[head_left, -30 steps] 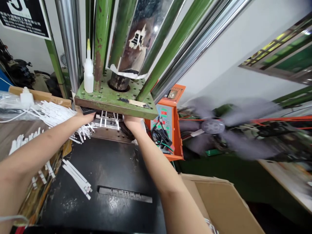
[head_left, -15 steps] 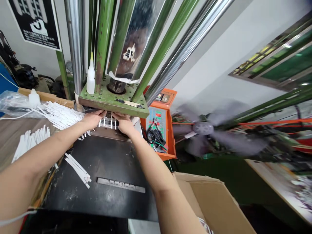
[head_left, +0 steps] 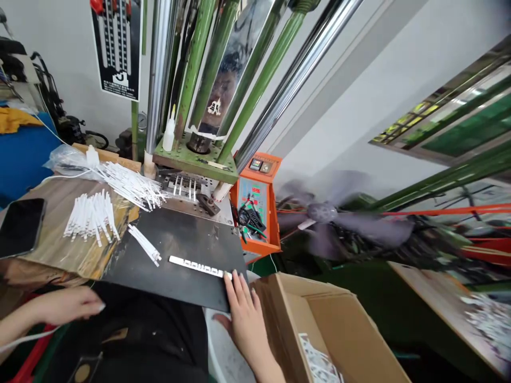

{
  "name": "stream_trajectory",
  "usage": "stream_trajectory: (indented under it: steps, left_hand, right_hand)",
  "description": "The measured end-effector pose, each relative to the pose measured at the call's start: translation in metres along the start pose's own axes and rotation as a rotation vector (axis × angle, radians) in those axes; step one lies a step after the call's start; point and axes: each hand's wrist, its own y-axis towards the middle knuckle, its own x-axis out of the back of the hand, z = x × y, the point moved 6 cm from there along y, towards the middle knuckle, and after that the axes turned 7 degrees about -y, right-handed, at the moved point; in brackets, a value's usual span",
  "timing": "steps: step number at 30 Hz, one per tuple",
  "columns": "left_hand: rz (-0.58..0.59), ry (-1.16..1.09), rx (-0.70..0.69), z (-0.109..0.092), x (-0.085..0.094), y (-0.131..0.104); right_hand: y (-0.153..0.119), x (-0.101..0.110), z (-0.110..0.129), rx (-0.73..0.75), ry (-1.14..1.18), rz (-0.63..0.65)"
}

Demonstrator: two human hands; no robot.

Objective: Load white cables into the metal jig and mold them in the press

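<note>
My right hand lies flat with its fingers stretched out at the front right edge of the black work plate. Its fingertips touch the right end of a slim notched metal bar. My left hand hangs over my lap, fingers loosely bent, with nothing visible in it. A small bundle of white strips lies left of the bar on the plate. Several white strips sit side by side in the metal mould below the green press plate.
A pile of white strips, a second pile and a phone are on the wooden table at left. An orange control box stands right of the press. Below right is a cardboard box; behind it a fan spins.
Both hands have come back from the mould under the press. My right hand now rests by the bar's end; my left is over my lap. The view has shifted, bringing the phone into sight.
</note>
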Motion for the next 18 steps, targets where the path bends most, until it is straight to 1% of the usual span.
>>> stream_trajectory:
  steps: [1, 2, 4, 6, 10, 15, 18]
  left_hand:
    - [0.003, 0.022, 0.041, 0.011, -0.002, 0.009]
    - [-0.009, 0.028, 0.058, 0.016, -0.004, 0.019]
    - [-0.101, 0.003, 0.049, 0.020, -0.006, 0.036]
    - [-0.153, -0.030, 0.041, 0.022, -0.011, 0.044]
    - [-0.199, -0.077, 0.038, 0.030, -0.019, 0.040]
    - [-0.166, -0.073, 0.051, 0.034, -0.020, 0.034]
    - [-0.145, -0.049, 0.054, 0.034, -0.018, 0.034]
  right_hand:
    - [0.000, -0.002, 0.003, -0.037, -0.037, -0.063]
    - [0.002, -0.004, 0.007, -0.062, -0.058, -0.116]
    - [0.006, -0.004, 0.011, -0.089, -0.068, -0.181]
    - [0.007, -0.003, 0.012, -0.091, -0.069, -0.208]
    - [0.002, -0.002, 0.011, -0.072, -0.063, -0.237]
    - [-0.002, 0.001, 0.015, -0.062, -0.062, -0.303]
    - [-0.003, 0.001, 0.018, -0.075, -0.066, -0.297]
